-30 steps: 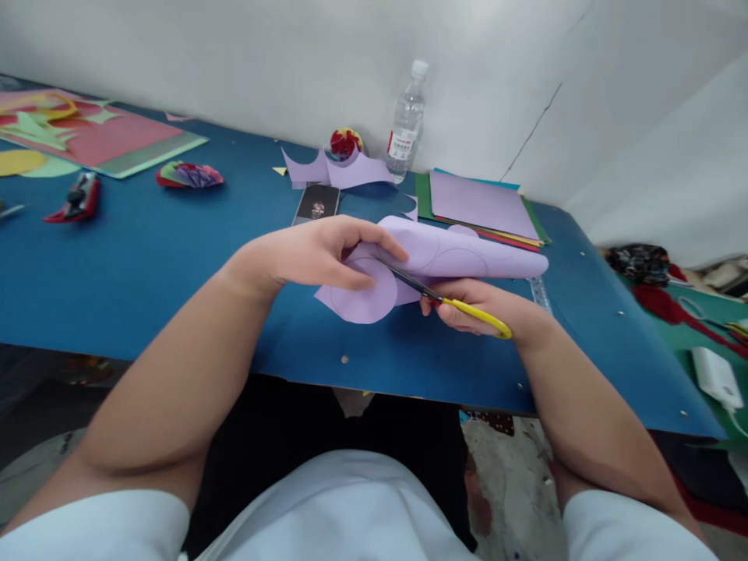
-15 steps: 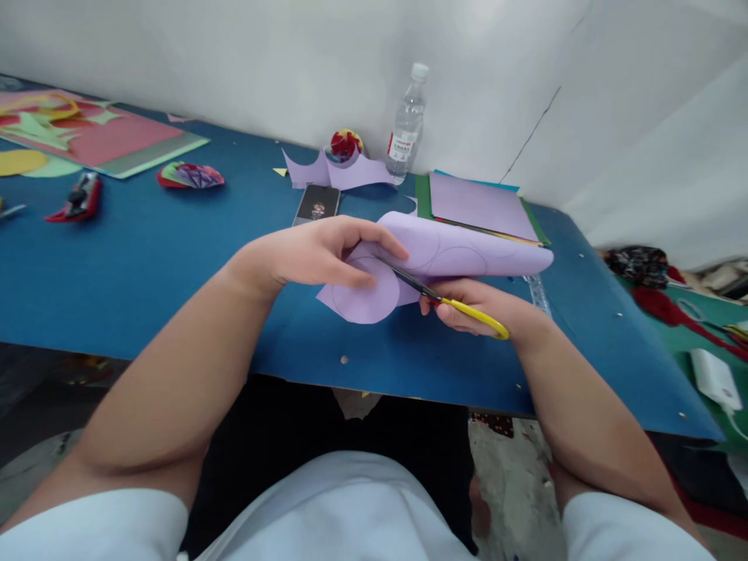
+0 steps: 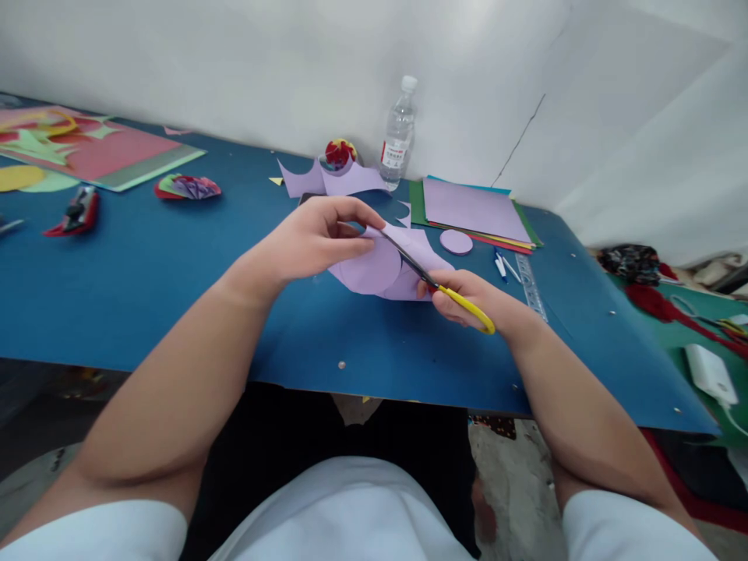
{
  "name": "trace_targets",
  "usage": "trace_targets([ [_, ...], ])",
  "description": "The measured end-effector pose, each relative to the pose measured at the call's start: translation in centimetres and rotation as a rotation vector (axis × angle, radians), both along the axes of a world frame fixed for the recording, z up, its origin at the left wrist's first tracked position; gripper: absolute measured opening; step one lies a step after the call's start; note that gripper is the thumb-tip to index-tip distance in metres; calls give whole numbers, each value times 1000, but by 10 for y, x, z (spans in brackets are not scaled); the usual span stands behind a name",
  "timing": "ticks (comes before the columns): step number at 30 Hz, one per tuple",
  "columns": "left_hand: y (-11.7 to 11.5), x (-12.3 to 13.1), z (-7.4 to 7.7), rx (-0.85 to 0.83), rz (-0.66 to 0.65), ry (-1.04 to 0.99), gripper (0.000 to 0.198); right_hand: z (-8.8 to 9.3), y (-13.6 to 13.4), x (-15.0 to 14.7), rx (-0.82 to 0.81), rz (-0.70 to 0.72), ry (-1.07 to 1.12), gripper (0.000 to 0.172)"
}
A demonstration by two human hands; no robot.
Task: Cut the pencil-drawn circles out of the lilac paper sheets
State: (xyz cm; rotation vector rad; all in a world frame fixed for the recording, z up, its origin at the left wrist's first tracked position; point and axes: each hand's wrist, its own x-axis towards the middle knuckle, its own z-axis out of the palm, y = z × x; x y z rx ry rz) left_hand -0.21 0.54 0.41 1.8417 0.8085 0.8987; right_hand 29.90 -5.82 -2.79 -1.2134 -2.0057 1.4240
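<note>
My left hand [image 3: 327,238] pinches the upper left edge of a sheet of purple paper [image 3: 374,269] marked with drawn circles. Yellow-handled scissors [image 3: 464,306] are gripped in my right hand [image 3: 471,296], whose fingers partly hide the handles. Their dark blades lie across the purple paper, pointing up and left toward my left fingertips. How far the blades are spread I cannot tell. Just beyond the paper, a cut purple disc [image 3: 456,241] lies on the blue table [image 3: 280,335].
A water bottle [image 3: 399,136] stands against the wall, beside purple offcuts [image 3: 351,181]. Stacked coloured paper [image 3: 476,210], pens [image 3: 506,265] and a clear ruler [image 3: 531,287] lie right. Toward the left are a red stapler [image 3: 79,212], a folded paper piece [image 3: 188,187] and pink sheets [image 3: 140,152].
The purple sheet's raised part has swung down and left, uncovering the disc, pens and ruler. My left hand has risen slightly with the paper; the scissors have shifted a little left.
</note>
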Motion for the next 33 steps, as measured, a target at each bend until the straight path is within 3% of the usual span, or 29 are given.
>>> trace_targets([
  [8,1,-2,-2,26,-13,75,22,4,-2,7,51,43,-52,84],
  [15,-2,-1,-1,43,-57,98,25,6,-7,10,27,88,-43,81],
  [23,-6,-3,6,191,-135,192,30,15,-12,8,-34,140,-104,81],
  [33,-6,-4,5,194,-168,193,34,10,-9,11,-52,139,-99,89],
])
